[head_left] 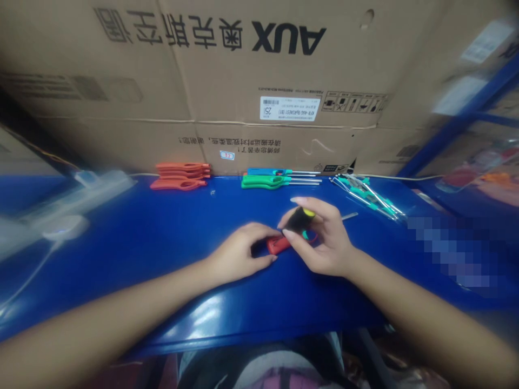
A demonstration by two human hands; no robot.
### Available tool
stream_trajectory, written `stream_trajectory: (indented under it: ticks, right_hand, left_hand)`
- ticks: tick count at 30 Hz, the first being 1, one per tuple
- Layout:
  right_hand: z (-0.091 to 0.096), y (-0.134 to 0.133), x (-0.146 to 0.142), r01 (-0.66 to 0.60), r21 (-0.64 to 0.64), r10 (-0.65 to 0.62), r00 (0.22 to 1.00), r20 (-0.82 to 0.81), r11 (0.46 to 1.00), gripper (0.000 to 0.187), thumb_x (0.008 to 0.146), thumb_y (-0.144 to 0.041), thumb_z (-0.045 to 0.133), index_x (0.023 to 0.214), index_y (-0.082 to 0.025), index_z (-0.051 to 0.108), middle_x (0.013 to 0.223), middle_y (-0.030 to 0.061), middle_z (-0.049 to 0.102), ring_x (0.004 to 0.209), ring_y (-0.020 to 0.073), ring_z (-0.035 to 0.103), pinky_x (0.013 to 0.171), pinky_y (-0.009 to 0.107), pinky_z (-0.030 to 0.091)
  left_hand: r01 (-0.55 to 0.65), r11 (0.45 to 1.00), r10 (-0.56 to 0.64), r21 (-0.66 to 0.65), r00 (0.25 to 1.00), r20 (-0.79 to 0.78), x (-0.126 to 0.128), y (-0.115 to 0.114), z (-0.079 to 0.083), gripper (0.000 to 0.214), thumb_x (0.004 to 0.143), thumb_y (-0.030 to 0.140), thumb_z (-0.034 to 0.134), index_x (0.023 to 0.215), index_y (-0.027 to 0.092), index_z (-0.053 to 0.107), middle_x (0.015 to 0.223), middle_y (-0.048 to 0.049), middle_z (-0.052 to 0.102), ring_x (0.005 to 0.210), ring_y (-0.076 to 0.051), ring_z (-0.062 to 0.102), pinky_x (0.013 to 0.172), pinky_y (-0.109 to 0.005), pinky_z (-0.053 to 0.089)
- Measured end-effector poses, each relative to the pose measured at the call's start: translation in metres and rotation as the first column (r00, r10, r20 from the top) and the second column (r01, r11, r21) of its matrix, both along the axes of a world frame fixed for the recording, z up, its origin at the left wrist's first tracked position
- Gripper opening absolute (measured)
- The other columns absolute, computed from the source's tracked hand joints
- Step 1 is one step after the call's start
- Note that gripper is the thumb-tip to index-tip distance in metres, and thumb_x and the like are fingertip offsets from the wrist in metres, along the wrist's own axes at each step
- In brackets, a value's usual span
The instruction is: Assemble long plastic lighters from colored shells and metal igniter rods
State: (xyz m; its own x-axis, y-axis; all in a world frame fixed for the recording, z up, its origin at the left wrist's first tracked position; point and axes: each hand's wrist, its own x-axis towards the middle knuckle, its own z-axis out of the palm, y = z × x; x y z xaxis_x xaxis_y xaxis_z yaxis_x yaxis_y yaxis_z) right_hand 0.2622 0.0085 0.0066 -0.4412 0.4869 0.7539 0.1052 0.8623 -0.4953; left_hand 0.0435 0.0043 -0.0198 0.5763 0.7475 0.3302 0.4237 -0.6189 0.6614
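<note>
My left hand (237, 254) is closed on the end of a red long-nosed lighter (279, 245), its fingers and thumb on either side of the body. The lighter lies low over the blue table, a teal part showing near its far end and a metal rod sticking out beyond my right hand. In my right hand (328, 240) is a screwdriver (299, 219) with a black and yellow handle, tilted over the lighter. Its shaft and tip are hidden by my fingers and the handle.
Orange-red lighter handles (180, 177) are stacked at the back left. Behind my hands lie green lighters (259, 182) and a blue lighter (259, 172). Metal rods with teal parts (367, 197) sit at the back right. A cardboard wall (227, 81) borders the blue table (182, 308).
</note>
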Motion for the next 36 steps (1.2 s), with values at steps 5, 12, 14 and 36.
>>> stream_trajectory:
  ticks: [5,12,14,36]
  right_hand:
    - [0.004,-0.001,-0.001,0.007,-0.050,-0.006,1.000,0.017,0.999,0.067,0.091,-0.012,0.063,0.150,-0.029,0.036,0.118,0.0080,0.063,0.098,0.0203,0.071,0.080,0.036,0.064]
    - [0.018,-0.001,-0.003,0.037,-0.146,-0.021,0.994,0.106,0.989,0.063,0.095,-0.015,0.057,0.151,-0.027,0.032,0.113,0.0097,0.064,0.091,0.0205,0.070,0.069,0.032,0.063]
    - [0.023,0.002,-0.005,0.114,-0.100,-0.095,0.978,0.184,0.988,0.064,0.092,-0.017,0.062,0.149,-0.028,0.035,0.109,0.0083,0.065,0.081,0.0194,0.070,0.062,0.030,0.061]
    - [0.047,0.028,0.009,0.033,-0.161,-0.004,0.985,0.173,0.986,0.037,0.107,-0.030,0.038,0.139,-0.025,0.056,0.117,0.0077,0.071,0.053,0.0087,0.060,0.053,0.026,0.054]
  left_hand:
    - [-0.002,1.000,0.002,0.007,1.000,0.004,0.001,0.000,0.000,0.035,0.081,0.020,0.075,0.115,0.022,0.070,0.117,-0.0066,0.073,0.111,-0.025,0.065,0.101,-0.043,0.051]
    - [-0.043,0.999,0.042,0.008,0.999,0.022,0.003,0.001,-0.005,0.038,0.079,0.023,0.080,0.116,0.021,0.070,0.113,-0.0076,0.075,0.108,-0.027,0.067,0.097,-0.042,0.052]
    - [-0.044,0.999,0.044,0.017,0.999,0.017,0.004,0.002,-0.006,0.037,0.079,0.023,0.080,0.114,0.020,0.071,0.113,-0.0078,0.075,0.106,-0.027,0.068,0.096,-0.043,0.052]
    - [0.020,0.999,-0.019,0.030,1.000,-0.020,0.007,0.003,-0.007,0.040,0.083,0.030,0.078,0.121,0.020,0.068,0.115,-0.0096,0.073,0.108,-0.027,0.064,0.099,-0.045,0.049]
